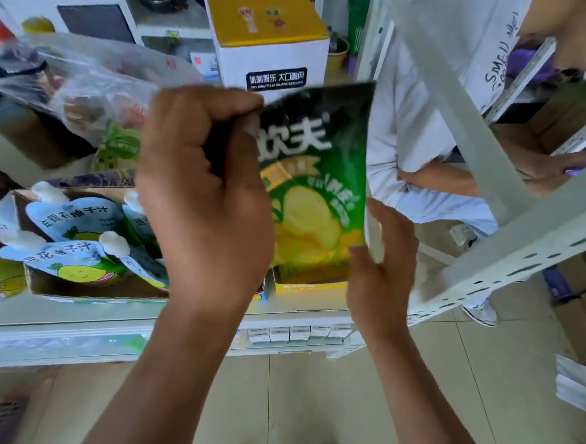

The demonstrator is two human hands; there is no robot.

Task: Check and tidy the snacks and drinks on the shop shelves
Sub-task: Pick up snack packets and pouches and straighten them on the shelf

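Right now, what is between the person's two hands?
In the head view, a green crisp bag: the left hand grips its top left edge, the right hand holds its bottom right corner.

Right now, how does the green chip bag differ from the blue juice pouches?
The chip bag is green showing yellow chips; the juice pouches are pale blue. The left hand and right hand hold the chip bag up; the juice pouches lie in a cardboard box. The juice pouches have white caps; the chip bag has none. Both bear Chinese print.
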